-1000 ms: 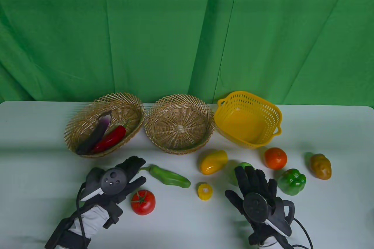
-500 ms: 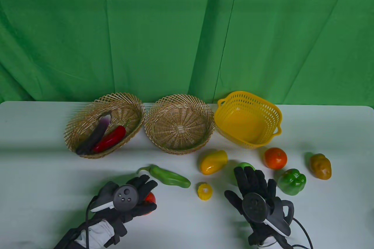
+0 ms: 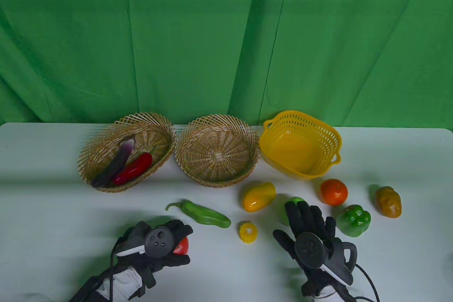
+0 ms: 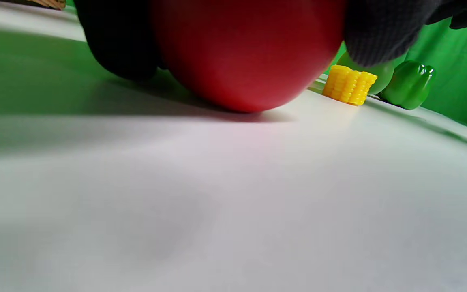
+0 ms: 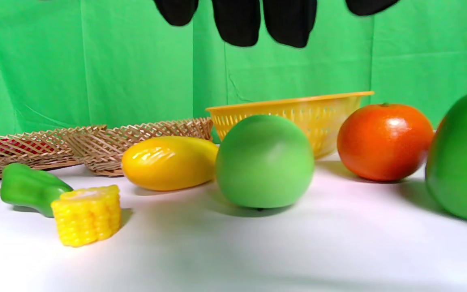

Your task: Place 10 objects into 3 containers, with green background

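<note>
Tomato (image 3: 183, 246) gripped by left hand (image 3: 160, 245), on the table.
Two of ten basketed; eight remain; right hand (image 3: 311, 233) open, empty.

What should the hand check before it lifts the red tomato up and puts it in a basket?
1. Left hand wraps the tomato, with fingers on both sides: ok.
2. Tomato off the table: not ok, its bottom looks to be resting on it.
3. Grip firm enough to lift: cannot tell.
4. Room in the oval basket beside the eggplant and red chili: ok.
5. Round basket free as another choice: ok.
6. Green chili lies between the tomato and the baskets, so lift over it: not ok yet.
</note>
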Demonstrator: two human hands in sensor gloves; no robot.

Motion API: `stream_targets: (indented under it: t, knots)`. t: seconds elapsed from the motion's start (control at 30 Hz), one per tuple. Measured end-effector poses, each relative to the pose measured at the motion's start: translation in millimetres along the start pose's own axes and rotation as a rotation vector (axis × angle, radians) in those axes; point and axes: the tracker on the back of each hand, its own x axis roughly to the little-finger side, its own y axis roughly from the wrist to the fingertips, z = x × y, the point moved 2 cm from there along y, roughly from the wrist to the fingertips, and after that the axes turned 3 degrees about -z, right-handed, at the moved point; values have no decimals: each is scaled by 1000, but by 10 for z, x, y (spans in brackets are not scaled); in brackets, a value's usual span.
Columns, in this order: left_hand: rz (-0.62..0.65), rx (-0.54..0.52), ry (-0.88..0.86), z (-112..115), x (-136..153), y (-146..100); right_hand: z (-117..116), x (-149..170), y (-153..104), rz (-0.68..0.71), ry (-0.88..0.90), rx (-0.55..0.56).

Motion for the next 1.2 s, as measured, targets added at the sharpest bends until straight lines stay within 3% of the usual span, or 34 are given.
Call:
stream_targets:
  t: [0.27,0.57,0.9,1.2]
  knots:
    - [-3,22,-57,-67,55,71,-8,-1,4,2,-3,-7]
    - [-15,-43,-111,-253,135,21,-7,6,8,1,1,-4]
    - [-94,-182,-124,-672,380,-51,-8,14,8,-1,3,-2]
    - [-265,-318,-140,-1093,785,9,-15,17,7,-4,-2,-5]
